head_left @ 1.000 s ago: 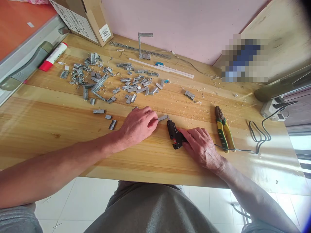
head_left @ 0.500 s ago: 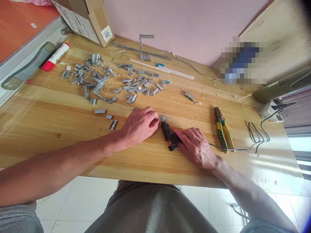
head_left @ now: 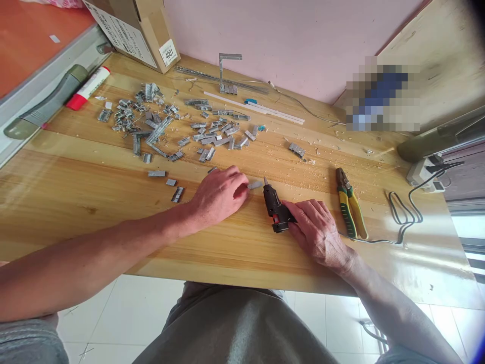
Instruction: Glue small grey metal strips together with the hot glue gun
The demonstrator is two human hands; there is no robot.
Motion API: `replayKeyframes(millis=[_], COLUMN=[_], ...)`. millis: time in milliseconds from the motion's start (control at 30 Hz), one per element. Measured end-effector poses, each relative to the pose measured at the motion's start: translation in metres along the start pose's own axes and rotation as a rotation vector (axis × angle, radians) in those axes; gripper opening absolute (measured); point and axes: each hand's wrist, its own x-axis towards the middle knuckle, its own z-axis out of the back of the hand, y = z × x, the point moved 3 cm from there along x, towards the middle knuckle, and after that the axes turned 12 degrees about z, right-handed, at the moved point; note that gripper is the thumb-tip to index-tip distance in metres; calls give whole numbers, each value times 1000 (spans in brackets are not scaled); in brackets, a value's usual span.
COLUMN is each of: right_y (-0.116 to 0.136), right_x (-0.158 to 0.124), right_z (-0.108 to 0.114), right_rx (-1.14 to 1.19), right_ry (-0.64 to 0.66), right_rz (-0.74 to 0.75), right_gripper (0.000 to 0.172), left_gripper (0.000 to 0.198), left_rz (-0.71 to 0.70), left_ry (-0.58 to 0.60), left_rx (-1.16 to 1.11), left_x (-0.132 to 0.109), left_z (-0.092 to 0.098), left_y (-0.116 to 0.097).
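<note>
1. Broadly, a wooden desk (head_left: 94, 192) carries all items; its surface is glossy and strewn with fine shavings toward the far side.
2. A cardboard box (head_left: 132, 30) stands at the far left corner, with a label reading 4001.
3. A scatter of small metal staple strips (head_left: 170, 126) covers the far left-centre of the desk, well apart from both hands.
4. The left hand (head_left: 217, 194) rests on the desk at centre; its grip is nearly closed, fingertips pinching one short metal strip (head_left: 255, 185) that lies flat on the wood.
5. The right hand (head_left: 316, 230) lies just right of centre; its grip is closed around the rear of a black glue gun (head_left: 273, 205), thumb and fingers on the handle.
6. The glue gun lies on the desk between the hands, nozzle pointing away from the person; the nozzle tip is just beside the strip's right end. Contact cannot be determined.
7. Yellow-and-green pliers (head_left: 350, 207) lie to the right of the right hand, untouched.
8. A dark cord (head_left: 403, 215) loops right of the pliers.
</note>
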Motion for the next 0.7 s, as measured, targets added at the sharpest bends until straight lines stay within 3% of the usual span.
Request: replayKeyframes(millis=[400, 700], right_y=[3, 10], right_x=[6, 9], right_z=[-5, -5], right_rx=[17, 40], right_ry=[-14, -30], right_rz=[42, 73], right_gripper=[44, 44], left_gripper=[14, 16], left_rz=[-10, -8], left_ry=[-64, -37], left_rx=[-67, -115], left_x=[-2, -3], left_z=[1, -1], left_y=[-1, 1])
